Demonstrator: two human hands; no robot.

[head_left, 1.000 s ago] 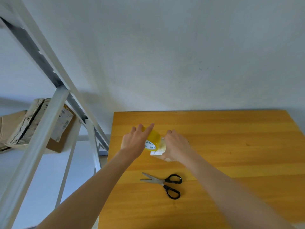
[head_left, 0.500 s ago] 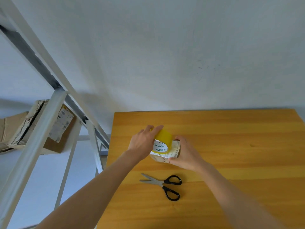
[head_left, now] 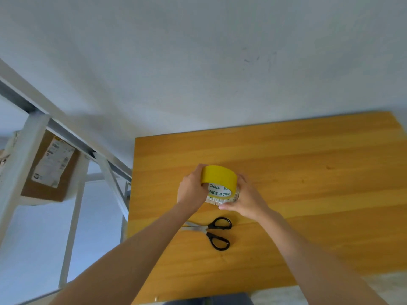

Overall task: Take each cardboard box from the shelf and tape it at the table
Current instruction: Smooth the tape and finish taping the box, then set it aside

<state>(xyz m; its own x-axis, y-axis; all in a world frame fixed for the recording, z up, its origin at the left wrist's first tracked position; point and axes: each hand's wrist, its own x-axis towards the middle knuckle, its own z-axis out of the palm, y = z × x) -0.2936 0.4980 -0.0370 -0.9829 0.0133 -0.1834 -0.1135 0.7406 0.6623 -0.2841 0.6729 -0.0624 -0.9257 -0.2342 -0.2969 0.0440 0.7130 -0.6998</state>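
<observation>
- Left hand (head_left: 191, 188) — fingers are curled round the left rim of the yellow tape roll (head_left: 219, 177), which is held on edge.
- Right hand (head_left: 245, 198) — fingers are curled round the small box (head_left: 217, 201), with the thumb laid along its near edge.
- The small box is seen just under the roll, between both hands, over the wooden table (head_left: 308, 177); most of it is hidden.
- Black-handled scissors (head_left: 214, 232) are laid on the table near the hands.
- A labelled cardboard box (head_left: 50, 170) is kept on the metal shelf (head_left: 28, 137) at left.

scissors (head_left: 214, 233) just below, bare table (head_left: 319, 183) rightward
</observation>
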